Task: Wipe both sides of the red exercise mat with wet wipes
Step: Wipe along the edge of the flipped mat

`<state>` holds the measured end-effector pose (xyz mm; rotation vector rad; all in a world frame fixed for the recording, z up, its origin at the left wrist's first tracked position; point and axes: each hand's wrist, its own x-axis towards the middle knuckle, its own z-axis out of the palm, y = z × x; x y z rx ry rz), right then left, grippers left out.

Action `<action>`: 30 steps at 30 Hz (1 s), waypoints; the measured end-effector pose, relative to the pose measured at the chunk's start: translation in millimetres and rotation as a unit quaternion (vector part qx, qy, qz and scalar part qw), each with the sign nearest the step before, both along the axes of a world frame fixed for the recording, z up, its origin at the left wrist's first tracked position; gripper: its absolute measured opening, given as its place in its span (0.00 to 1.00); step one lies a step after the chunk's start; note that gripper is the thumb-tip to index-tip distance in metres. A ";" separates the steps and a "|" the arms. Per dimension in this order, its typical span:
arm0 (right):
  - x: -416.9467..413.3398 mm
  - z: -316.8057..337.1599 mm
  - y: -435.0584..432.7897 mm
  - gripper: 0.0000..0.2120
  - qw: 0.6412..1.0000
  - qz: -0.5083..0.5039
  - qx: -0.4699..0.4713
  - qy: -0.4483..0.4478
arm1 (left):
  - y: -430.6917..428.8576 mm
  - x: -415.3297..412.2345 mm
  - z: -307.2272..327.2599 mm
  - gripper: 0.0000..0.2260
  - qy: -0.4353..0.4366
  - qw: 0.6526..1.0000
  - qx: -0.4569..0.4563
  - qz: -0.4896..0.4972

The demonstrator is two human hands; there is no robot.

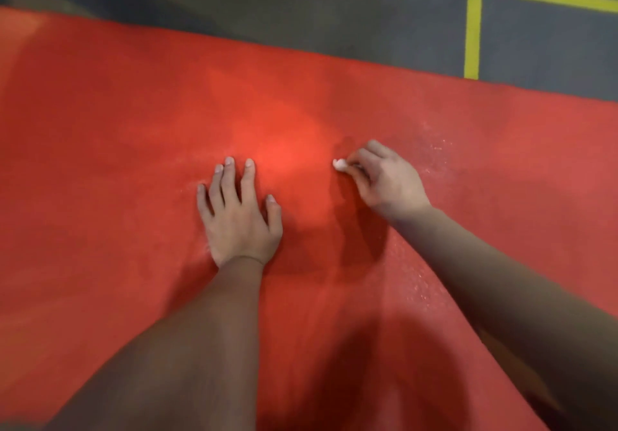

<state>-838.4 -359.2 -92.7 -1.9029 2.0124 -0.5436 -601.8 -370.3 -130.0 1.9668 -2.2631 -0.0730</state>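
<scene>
Grey floor (368, 29) with yellow lines (473, 29) shows beyond the far edge of the red mat (117, 129), which lies flat under me and fills almost all I can see. My left hand (239, 220) rests palm down on the mat with the fingers straight and spread, holding nothing. I take it to be bracing me and pinning the mat. My right hand (388, 186) has its fingers curled, pinching a small white wad that I take for the wipe (340, 165). Only a nub of it pokes out past my fingertips, down at the mat's surface. Fine damp speckles (431, 159) glint on the mat to the right of that hand, while the left part looks dry, so I judge I am midway through wiping this upper face. Next, the wipe wants dragging across the dry stretch with steady pressure. It looks balled up small, so spreading it out or taking a fresh one may help. The underside is not yet in view, and turning the mat over comes later.
</scene>
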 end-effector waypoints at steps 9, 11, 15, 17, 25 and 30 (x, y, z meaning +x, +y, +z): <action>4.7 -9.9 2.0 0.08 0.992 -0.100 -0.030 0.066 | 1.0 3.4 -6.5 0.30 0.020 1.000 -0.020 -0.003; 27.5 -14.8 32.8 0.10 0.995 -0.079 -0.044 0.032 | 2.3 1.3 -6.8 0.29 0.030 0.999 -0.017 0.000; 46.2 -17.7 54.7 0.13 0.997 -0.048 -0.045 0.039 | 3.5 2.8 -10.9 0.29 0.027 0.999 -0.034 0.006; 38.8 -21.3 44.8 0.09 0.996 -0.081 -0.025 0.039 | 4.5 2.3 -10.4 0.29 0.034 0.999 -0.022 0.000; 75.5 -22.8 119.1 0.18 0.997 -0.072 -0.031 -0.016 | 3.1 2.5 -9.4 0.30 -0.005 0.999 0.014 -0.029; 74.2 -10.8 110.0 0.11 0.989 -0.144 0.012 0.045 | 27.0 9.7 7.2 0.29 -0.077 0.989 0.097 -0.077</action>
